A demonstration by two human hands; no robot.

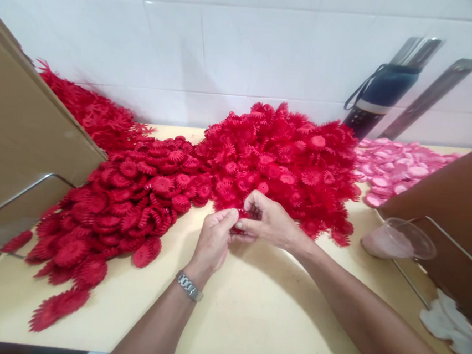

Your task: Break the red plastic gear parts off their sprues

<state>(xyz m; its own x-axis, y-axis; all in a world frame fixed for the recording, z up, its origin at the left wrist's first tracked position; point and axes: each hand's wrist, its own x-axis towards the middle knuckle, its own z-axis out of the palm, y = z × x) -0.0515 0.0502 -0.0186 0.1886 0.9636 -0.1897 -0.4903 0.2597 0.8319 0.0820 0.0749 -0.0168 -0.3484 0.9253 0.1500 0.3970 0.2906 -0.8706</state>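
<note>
My left hand (213, 240), with a metal watch (189, 285) on its wrist, has thumb and fingers pinched on a small red flower piece (242, 215). Facing it, my right hand (272, 223) grips the same piece between thumb and fingers. Most of the piece is hidden by the fingers. Just behind the hands rises a large heap of red fringed flower pieces (279, 164). To the left spreads another pile of round red flower pieces with notched edges (111, 209), some lying loose at the front.
Spiky red pieces (100, 116) lie back left beside a cardboard panel (29, 107). Pink discs (399, 167), a dark blue bottle (388, 89) and a metal bar (431, 98) are back right. A clear plastic cup (399, 239) and white tissue (451, 326) lie right on the pale table (255, 323).
</note>
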